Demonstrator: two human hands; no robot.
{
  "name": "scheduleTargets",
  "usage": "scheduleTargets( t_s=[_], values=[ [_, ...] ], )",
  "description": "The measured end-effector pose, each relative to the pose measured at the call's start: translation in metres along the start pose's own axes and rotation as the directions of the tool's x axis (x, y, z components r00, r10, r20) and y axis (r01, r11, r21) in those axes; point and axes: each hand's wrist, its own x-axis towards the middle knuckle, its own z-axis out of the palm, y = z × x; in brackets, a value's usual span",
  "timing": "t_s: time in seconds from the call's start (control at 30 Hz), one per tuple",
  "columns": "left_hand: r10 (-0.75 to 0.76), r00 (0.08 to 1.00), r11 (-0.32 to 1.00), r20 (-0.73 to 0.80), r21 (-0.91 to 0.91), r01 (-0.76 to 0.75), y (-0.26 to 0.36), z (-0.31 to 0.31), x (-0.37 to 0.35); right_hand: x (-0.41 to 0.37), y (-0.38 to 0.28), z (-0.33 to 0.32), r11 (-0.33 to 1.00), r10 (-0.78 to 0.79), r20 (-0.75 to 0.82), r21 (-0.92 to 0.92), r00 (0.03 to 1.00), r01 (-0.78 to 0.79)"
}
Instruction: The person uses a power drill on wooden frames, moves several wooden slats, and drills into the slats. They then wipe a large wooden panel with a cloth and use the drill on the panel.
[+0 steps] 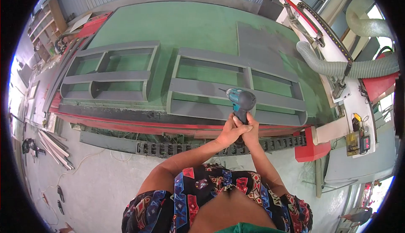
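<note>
A teal and black cordless drill (pixel 241 99) is held up in front of me, its bit pointing left. Both hands close around its handle: my left hand (pixel 231 130) from the left side, my right hand (pixel 250 131) from the right. Behind the drill, a grey shelf frame (pixel 202 88) with several compartments lies on the green machine bed (pixel 168 24). A smaller grey shelf frame (pixel 120 76) lies on the bed further left. The drill covers part of the larger frame's middle board.
Grey panels (pixel 259 43) lie at the bed's back right. A machine gantry with a ribbed hose (pixel 337 67) stands on the right. A black cable chain (pixel 168 148) runs along the front edge. Several wooden strips (pixel 55 148) and a cord lie on the floor at left.
</note>
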Motion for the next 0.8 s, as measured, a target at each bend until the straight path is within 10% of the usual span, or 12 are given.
scheduleTargets(
  t_s=[0.63,0.8],
  values=[
    [0.035,0.997,0.999,0.062,-0.029,-0.033,-0.032,0.014,0.006,-0.013,0.002,-0.022,0.998,-0.002,-0.056,-0.063,0.998,-0.001],
    [0.088,0.995,0.966,-0.053,0.248,-0.072,-0.036,0.003,-0.005,-0.014,0.004,-0.009,1.000,-0.027,-0.040,0.013,0.999,0.028]
  ],
)
